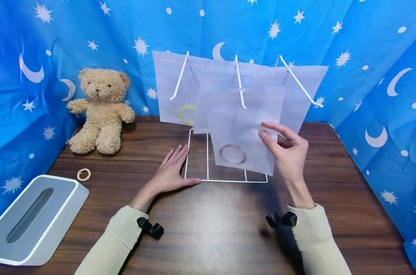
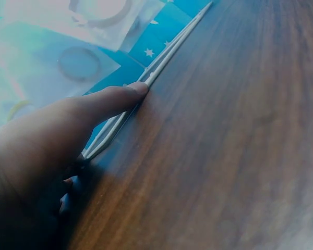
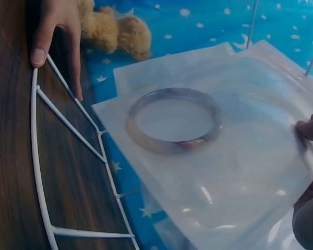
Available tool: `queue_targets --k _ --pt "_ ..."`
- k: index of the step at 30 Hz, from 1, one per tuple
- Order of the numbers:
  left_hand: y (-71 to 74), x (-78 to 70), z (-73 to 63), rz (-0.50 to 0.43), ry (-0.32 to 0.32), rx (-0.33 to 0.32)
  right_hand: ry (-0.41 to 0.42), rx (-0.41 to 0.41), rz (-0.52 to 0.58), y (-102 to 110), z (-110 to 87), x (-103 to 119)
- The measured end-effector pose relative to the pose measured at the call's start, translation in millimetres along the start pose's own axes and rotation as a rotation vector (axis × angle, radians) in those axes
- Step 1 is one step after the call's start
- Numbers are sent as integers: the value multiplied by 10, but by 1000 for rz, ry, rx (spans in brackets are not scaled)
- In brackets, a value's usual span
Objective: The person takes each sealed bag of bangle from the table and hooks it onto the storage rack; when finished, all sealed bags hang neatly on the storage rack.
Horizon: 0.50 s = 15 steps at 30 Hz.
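My right hand (image 1: 290, 151) pinches the right edge of a frosted plastic bag (image 1: 244, 122), thumb and index finger on its face. A brownish, translucent bangle (image 3: 175, 121) lies low inside this bag. The bag's top is at the middle hook (image 1: 240, 82) of a white wire rack (image 1: 233, 181); whether the hook passes through it is hard to tell. My left hand (image 1: 171, 172) rests at the rack base's front left corner, fingers spread and thumb along the front bar. Other frosted bags hang behind, the left one (image 1: 168, 91) with a yellow ring (image 1: 187, 114) inside.
A tan teddy bear (image 1: 101, 110) sits at the back left of the wooden table (image 1: 208, 229). A small wooden ring (image 1: 83, 175) lies beside a grey and white tissue box (image 1: 62, 229) at the left. Blue curtains (image 1: 352, 88) with stars and moons surround the table.
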<state>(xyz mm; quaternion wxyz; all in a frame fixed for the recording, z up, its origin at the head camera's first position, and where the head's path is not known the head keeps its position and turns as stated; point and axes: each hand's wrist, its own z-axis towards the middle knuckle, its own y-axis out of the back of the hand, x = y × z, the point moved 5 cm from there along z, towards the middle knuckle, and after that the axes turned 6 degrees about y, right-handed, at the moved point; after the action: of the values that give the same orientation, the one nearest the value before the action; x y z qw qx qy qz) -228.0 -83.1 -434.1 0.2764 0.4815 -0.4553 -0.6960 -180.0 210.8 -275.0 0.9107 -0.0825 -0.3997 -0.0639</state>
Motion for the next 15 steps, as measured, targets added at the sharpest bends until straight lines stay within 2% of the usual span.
queue_targets --k 4,7,15 --pt "-20 3 -5 7 4 1 -46 -78 105 -44 69 -313" --pt "-24 14 2 13 6 2 -76 -101 172 -98 140 -505" --pt "-15 25 11 25 5 10 -106 -146 282 -195 306 -738"
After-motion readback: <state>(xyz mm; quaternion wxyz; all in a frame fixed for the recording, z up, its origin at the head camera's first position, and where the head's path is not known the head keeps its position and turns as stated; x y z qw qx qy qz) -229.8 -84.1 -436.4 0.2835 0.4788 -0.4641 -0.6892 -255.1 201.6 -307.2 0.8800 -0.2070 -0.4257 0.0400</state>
